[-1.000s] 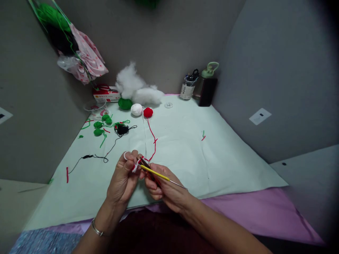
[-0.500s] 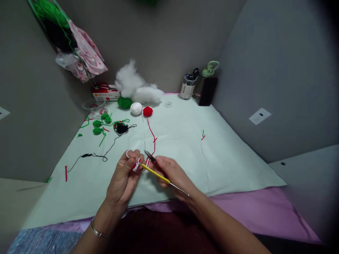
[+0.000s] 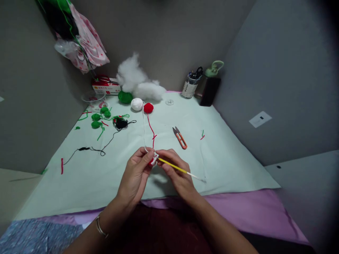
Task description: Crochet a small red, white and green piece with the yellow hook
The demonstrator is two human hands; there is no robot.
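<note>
A small red-and-white crochet piece (image 3: pixel 153 161) is pinched between the thumb and fingers of my left hand (image 3: pixel 136 171). White yarn runs up from this hand to a white yarn ball (image 3: pixel 137 104), and red yarn leads to a red yarn ball (image 3: pixel 148 108). My right hand (image 3: pixel 178 171) is closed beside the piece, with a yellow-handled crochet hook (image 3: pixel 173 165) between its thumb and index finger. The hook's front end meets the piece; exactly how they join is hidden. Orange-handled thread snips (image 3: pixel 180 137) lie on the table beyond my right hand.
Green yarn balls (image 3: pixel 96 124) and a black yarn tangle (image 3: pixel 122 122) lie at left, near a clear plastic tub (image 3: pixel 94 102). White stuffing (image 3: pixel 140 81) is heaped at the back wall. A pen cup (image 3: pixel 189 87) and a bottle (image 3: pixel 210 88) stand back right.
The snips have gone from my right hand to the table. That hand has closed in at the crochet hook, and my left hand has shifted right with the crochet piece.
</note>
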